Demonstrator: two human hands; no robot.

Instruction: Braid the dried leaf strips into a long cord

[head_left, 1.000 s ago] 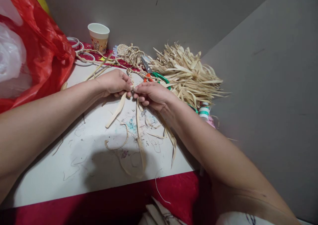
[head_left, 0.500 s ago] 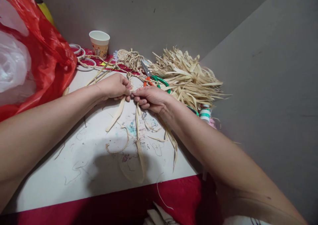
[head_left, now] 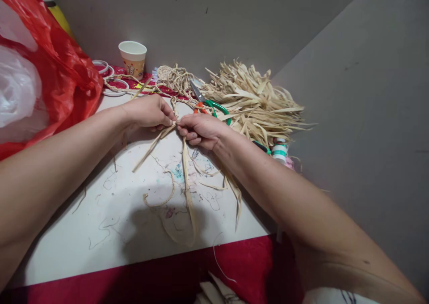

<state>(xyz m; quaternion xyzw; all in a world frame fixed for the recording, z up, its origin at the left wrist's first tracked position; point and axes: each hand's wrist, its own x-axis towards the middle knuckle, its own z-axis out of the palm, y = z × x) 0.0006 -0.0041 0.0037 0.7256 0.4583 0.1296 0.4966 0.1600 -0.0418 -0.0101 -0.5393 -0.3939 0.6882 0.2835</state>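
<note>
My left hand [head_left: 152,111] and my right hand [head_left: 200,128] meet fingertip to fingertip over the white board. Both are closed in a pinch on the end of a braided straw cord [head_left: 174,105], which runs away from me behind the fingers. A loose straw strip [head_left: 149,149] slants down to the left from under my left hand. Another long strip [head_left: 187,179] hangs toward me from below my right fingers. The exact crossing of strands is hidden between the fingertips. Just beyond my right hand lie scissors [head_left: 209,105] with green and orange handles.
A big bundle of dry straw strips [head_left: 258,100] lies at the back right, near a small white-and-green bottle [head_left: 279,151]. At the back stand a paper cup [head_left: 133,60] and coiled braid [head_left: 174,78]. A red plastic bag [head_left: 67,67] fills the left. Scraps litter the white board [head_left: 83,255].
My left hand has shifted slightly left and up. The strip below it has swung left and now looks narrower. My right hand keeps its pinch almost in place.
</note>
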